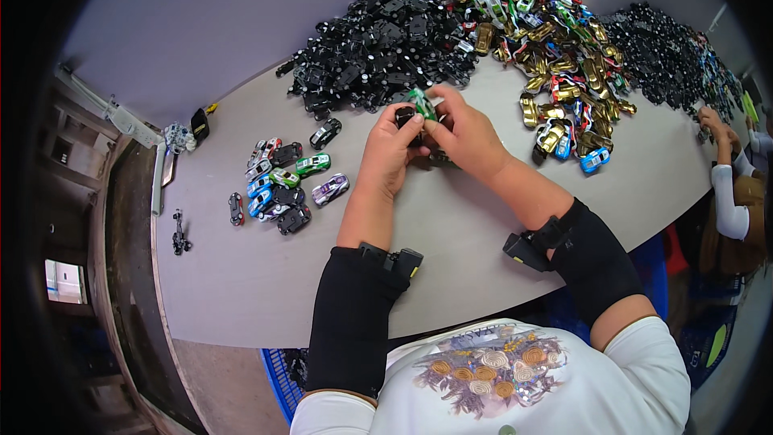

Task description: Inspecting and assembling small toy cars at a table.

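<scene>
Both of my hands meet over the table in front of the black heap. My left hand point(388, 149) is closed round a black toy car chassis point(405, 116), of which only the upper end shows. Pinched in my right hand point(467, 135) is a green and white toy car body point(421, 103), tilted and close against the chassis. Whether the two parts touch is hidden by my fingers. Left of my hands lies a loose group of toy cars, among them a green car point(312, 164), a purple and silver car point(331, 189) and a black car point(325, 134).
Behind my hands rises a heap of black chassis point(378, 52); beside it spreads a pile of coloured and gold car bodies point(555, 48). Another dark heap point(656, 52) stands farther right, near a co-worker's hands point(717, 129). A blue basket point(282, 383) sits below the table's near edge.
</scene>
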`<state>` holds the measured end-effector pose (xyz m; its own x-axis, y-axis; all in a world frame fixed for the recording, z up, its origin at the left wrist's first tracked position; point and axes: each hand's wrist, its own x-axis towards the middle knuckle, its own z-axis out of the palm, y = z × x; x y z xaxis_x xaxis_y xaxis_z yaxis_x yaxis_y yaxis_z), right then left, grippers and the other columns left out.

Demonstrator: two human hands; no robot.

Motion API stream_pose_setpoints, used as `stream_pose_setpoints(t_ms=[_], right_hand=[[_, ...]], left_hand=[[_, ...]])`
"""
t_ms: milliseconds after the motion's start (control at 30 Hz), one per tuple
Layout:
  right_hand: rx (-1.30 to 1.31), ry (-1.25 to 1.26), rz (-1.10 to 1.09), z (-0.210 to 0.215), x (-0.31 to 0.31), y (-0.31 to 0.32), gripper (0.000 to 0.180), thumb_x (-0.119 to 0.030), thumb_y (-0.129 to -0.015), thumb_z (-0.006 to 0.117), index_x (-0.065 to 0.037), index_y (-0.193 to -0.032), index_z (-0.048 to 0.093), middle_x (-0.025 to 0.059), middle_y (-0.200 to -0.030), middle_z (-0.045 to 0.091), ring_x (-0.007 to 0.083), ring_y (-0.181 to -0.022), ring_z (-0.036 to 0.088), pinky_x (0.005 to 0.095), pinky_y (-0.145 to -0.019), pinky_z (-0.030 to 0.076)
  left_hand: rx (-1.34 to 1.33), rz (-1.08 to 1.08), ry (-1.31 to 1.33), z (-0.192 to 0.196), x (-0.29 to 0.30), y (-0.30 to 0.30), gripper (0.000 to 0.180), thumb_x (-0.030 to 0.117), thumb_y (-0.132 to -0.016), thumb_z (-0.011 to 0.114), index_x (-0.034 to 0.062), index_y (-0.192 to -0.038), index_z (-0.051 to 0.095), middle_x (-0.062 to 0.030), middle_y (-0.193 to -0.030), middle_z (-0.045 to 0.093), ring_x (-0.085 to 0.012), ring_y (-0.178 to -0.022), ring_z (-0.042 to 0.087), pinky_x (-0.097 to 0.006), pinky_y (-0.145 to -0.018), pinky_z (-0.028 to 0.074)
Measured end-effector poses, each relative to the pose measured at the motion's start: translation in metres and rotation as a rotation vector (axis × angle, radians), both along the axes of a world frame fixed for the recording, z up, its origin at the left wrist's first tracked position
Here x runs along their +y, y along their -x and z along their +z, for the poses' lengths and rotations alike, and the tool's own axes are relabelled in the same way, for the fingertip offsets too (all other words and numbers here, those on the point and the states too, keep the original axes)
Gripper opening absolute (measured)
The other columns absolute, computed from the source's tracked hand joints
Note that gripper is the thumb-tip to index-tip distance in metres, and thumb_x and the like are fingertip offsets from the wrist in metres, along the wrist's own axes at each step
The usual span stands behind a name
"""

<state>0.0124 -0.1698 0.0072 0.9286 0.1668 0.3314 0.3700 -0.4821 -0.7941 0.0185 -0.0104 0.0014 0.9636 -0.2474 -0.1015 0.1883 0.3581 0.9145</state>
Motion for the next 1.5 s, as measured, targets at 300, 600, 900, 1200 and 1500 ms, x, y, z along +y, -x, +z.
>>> stream_pose_setpoints(t_ms=[300, 600, 900, 1200, 1500], right_hand=[[-0.184, 0.154, 0.104, 0.011, -0.001, 0.004, 0.05, -0.014, -0.088, 0.06, -0.01, -0.134, 0.04, 0.012, -0.09, 0.065, 0.0259, -0.074, 0.065, 0.0362, -0.065, 0.05], [-0.246, 0.103, 0.152, 0.005, -0.001, 0.0, 0.048, -0.012, -0.087, 0.06, -0.012, -0.132, 0.044, 0.0132, -0.089, 0.064, 0.0297, -0.068, 0.064, 0.0379, -0.062, 0.05], [-0.04, 0.025, 0.263, 0.013, -0.006, 0.001, 0.047, -0.019, -0.088, 0.064, -0.011, -0.131, 0.046, 0.0098, -0.089, 0.064, 0.0235, -0.075, 0.062, 0.0336, -0.068, 0.049], [0.076, 0.016, 0.412, 0.01, -0.012, 0.0, 0.051, -0.002, -0.091, 0.056, -0.005, -0.139, 0.039, 0.0052, -0.092, 0.057, 0.0138, -0.084, 0.056, 0.0265, -0.078, 0.047], [0.116, -0.102, 0.372, -0.001, -0.007, -0.001, 0.043, -0.003, -0.092, 0.055, -0.005, -0.133, 0.042, 0.0055, -0.095, 0.06, 0.0127, -0.084, 0.058, 0.027, -0.075, 0.048]], left_hand=[[0.017, 0.035, 0.398, -0.002, 0.002, -0.003, 0.034, 0.017, -0.103, 0.036, 0.0055, -0.134, 0.045, -0.0114, -0.119, 0.056, -0.0218, -0.107, 0.056, -0.037, -0.094, 0.047], [-0.019, 0.035, 0.142, 0.003, 0.001, 0.001, 0.032, 0.013, -0.099, 0.049, 0.0111, -0.131, 0.049, -0.0049, -0.117, 0.058, -0.0162, -0.105, 0.059, -0.033, -0.086, 0.052], [-0.013, 0.055, 0.062, -0.002, 0.005, -0.003, 0.028, 0.016, -0.094, 0.06, 0.0057, -0.121, 0.056, -0.0048, -0.105, 0.062, -0.0152, -0.093, 0.062, -0.03, -0.074, 0.056], [0.041, 0.038, 0.063, -0.007, 0.01, -0.001, 0.027, 0.02, -0.095, 0.06, 0.003, -0.116, 0.057, -0.0051, -0.096, 0.065, -0.0137, -0.082, 0.063, -0.029, -0.069, 0.056], [0.023, 0.022, 0.062, -0.001, 0.005, -0.002, 0.026, 0.027, -0.094, 0.062, 0.0098, -0.106, 0.048, -0.0044, -0.085, 0.06, -0.0124, -0.069, 0.06, -0.024, -0.054, 0.052]])
